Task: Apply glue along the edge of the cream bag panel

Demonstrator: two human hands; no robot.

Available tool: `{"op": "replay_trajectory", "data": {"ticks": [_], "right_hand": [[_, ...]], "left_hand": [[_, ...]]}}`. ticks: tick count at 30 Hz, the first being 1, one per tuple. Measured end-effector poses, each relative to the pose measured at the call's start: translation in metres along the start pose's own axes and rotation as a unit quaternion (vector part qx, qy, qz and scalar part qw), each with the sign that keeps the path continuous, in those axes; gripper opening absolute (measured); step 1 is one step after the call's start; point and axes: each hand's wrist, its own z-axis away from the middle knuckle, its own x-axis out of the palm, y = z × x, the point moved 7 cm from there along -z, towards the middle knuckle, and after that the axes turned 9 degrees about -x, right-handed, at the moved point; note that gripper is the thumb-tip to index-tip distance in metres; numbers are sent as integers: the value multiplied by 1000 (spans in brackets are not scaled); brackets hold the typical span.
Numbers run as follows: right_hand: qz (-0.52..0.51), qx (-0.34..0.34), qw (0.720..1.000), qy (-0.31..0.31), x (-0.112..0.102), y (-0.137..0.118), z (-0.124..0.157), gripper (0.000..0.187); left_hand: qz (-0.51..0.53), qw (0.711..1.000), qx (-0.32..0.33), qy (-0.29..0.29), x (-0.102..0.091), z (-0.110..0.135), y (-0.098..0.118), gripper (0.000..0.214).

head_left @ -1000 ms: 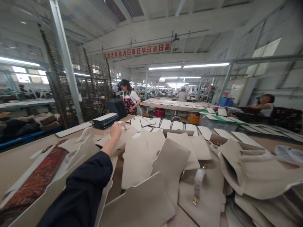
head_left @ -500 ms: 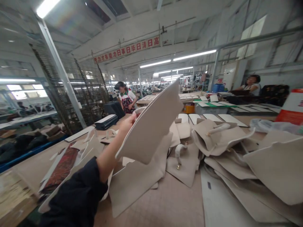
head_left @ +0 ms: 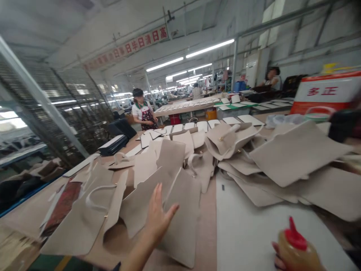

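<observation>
Beige panel [head_left: 180, 210] under left hand [head_left: 158, 218], bottle [head_left: 296, 252] gripped

Your left hand [head_left: 158, 218] is spread open, fingers apart, over a beige cut panel [head_left: 180, 222] on the worktable [head_left: 248, 233]. Your right hand [head_left: 279, 259], at the lower edge, grips an amber bottle [head_left: 296, 252] with a red cap. More beige panels [head_left: 293, 154] lie heaped beyond; an aproned person [head_left: 142, 113] stands far back.

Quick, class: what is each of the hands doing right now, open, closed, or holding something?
Left hand: open, fingers spread, over a beige leather panel.
Right hand: closed around an amber glue bottle with red cap.
</observation>
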Motion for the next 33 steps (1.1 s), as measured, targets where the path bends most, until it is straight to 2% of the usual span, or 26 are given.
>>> {"op": "replay_trajectory", "data": {"ticks": [1, 2, 4, 6, 8, 10, 12, 14, 16, 18, 20, 22, 24, 25, 27, 29, 31, 33], "right_hand": [[-31, 48, 998, -8, 2, 8, 5, 55], [-67, 60, 996, -6, 5, 11, 10, 56], [-129, 26, 991, 9, 13, 11, 18, 59], [-165, -24, 986, 20, 23, 8, 26, 62], [-180, -40, 983, 16, 33, 8, 31, 63], [-188, -47, 981, 12, 39, 7, 33, 63], [-200, -63, 978, 21, 39, 3, 33, 59], [-217, -85, 972, 39, 38, -2, 35, 54], [-233, -100, 966, 55, 40, -8, 39, 51], [-252, -116, 958, 71, 46, -14, 46, 49], [-272, -135, 948, 91, 54, -20, 56, 47], [-284, -146, 941, 112, 62, -23, 65, 44], [-282, -150, 939, 126, 68, -25, 71, 41], [-281, -151, 939, 129, 70, -26, 72, 40], [-283, -152, 938, 126, 73, -27, 73, 39], [-287, -146, 940, 115, 75, -27, 72, 39], [-286, -143, 941, 112, 76, -27, 72, 38], [-281, -145, 942, 115, 76, -28, 72, 37]], "left_hand": [[-29, 1000, 11, 0, 11, 1, -1, 81], [-31, 999, -4, -16, 24, 0, -6, 83], [-2, 996, -44, -74, 47, -4, -16, 70], [44, 986, -47, -156, 59, -8, -14, 51], [91, 969, -26, -227, 53, -10, 3, 42], [125, 951, -9, -284, 33, -12, 31, 41], [92, 926, 8, -365, 12, -13, 65, 34], [-22, 895, 77, -438, -3, -13, 102, 27], [-203, 845, 189, -457, -6, -14, 134, 21], [-338, 777, 302, -437, 9, -7, 159, 29], [-383, 724, 421, -389, 41, 12, 180, 35], [-378, 722, 498, -297, 79, 36, 192, 31], [-315, 714, 565, -266, 116, 67, 190, 28], [-301, 733, 550, -263, 132, 74, 181, 33], [-299, 801, 456, -247, 157, 70, 153, 46], [-299, 854, 369, -213, 168, 58, 123, 53], [-303, 876, 328, -183, 172, 49, 100, 51], [-312, 878, 318, -175, 176, 46, 87, 45]]}}
